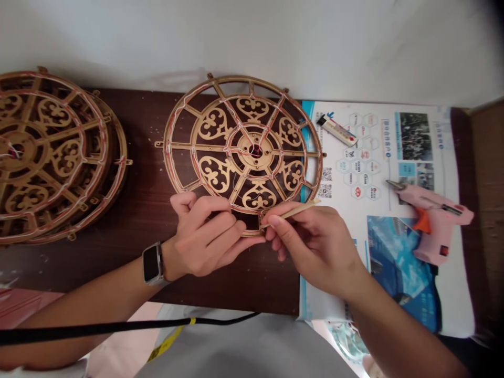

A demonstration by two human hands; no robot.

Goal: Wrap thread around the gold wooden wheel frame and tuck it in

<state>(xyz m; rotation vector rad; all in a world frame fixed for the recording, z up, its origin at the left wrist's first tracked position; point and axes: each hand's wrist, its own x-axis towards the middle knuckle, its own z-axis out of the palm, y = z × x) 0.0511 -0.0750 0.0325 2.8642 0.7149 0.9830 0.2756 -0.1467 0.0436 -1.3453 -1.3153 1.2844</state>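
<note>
A round gold lattice frame (255,107) lies on the dark table, with red and white wires running along its rings and spokes. My left hand (208,236) is closed at its near rim, fingers curled and thumb stretched along the edge; the fingertips are partly hidden. In my right hand (315,241), a thin pale wooden stick (299,208) is pinched between thumb and fingers. Its lower end touches the near rim by a short spoke, close to the left thumb. What lies right under the fingertips is hidden.
Similar gold frames (59,144) are stacked at the left. On the right, a printed sheet (342,184) carries a lighter (337,130) and a pink glue gun (431,218). A white wall (252,42) borders the table (145,184) behind. A black cord (98,326) crosses in front.
</note>
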